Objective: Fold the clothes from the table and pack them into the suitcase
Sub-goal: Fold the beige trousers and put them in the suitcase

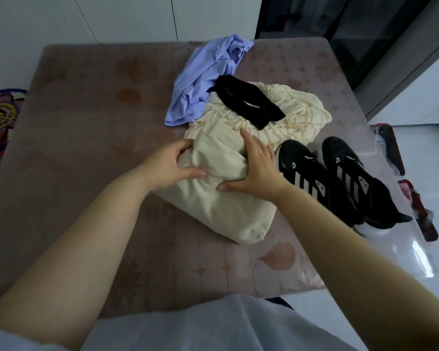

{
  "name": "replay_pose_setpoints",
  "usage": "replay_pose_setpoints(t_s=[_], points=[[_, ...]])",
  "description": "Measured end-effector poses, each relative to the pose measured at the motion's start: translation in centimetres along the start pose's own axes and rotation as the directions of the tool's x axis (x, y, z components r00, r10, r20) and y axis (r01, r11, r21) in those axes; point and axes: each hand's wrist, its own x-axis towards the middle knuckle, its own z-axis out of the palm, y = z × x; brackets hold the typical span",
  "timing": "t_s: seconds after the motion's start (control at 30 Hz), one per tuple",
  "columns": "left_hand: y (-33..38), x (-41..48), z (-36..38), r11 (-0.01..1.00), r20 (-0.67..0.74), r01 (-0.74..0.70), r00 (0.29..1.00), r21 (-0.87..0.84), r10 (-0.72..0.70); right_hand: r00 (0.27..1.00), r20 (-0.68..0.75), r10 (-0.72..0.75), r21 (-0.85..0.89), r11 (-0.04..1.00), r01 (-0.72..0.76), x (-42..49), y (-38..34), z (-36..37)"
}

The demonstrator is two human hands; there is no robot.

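Cream garment (pixel 223 206) points at table's (pixel 86 122) near-right corner; left hand (pixel 173 163) pinches its edge, right hand (pixel 256 168) presses, fingers straight.

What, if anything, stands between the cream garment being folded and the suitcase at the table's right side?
The black sneakers sit on the table directly between the cream garment and the partly visible suitcase. A black garment also lies across its unfolded ruffled end.
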Motion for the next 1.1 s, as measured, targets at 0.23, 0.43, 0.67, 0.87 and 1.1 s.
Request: replay_pose_setpoints(t_s=[0.23, 0.43, 0.67, 0.87, 1.1], points=[[9.0, 1.6, 3.5, 0.938, 0.321, -0.274, 0.926, 0.211, 0.198, 0.931, 0.352, 0.098, 0.378, 0.895, -0.237, -4.9, 2.6, -6.1], [14.7, 2.6, 12.8, 0.9, -0.033, -0.318, 0.939, 0.298, 0.342, 0.973, 0.058, 0.223, 0.677, 0.708, -0.203, -12.5, 8.9, -10.7], [21.7, 2.0, 30.9, 0.95, 0.067, 0.058, 0.997, -0.306, -0.039, 0.8, -0.144, 0.583, 0.97, 0.241, -0.001, -24.6, 21.2, -18.9], [25.3, 2.3, 46.2, 0.862, 0.495, 0.323, 0.863, -0.392, -0.098, 0.499, 0.005, 0.867, 0.98, -0.102, 0.168, -34.2, 33.1, -19.9], [27.0, 7.0, 60.5, 0.675, 0.499, 0.557, 0.809, -0.484, -0.31, 0.285, 0.167, 0.944, 0.901, -0.263, 0.345, -38.6, 42.8, -20.6]])
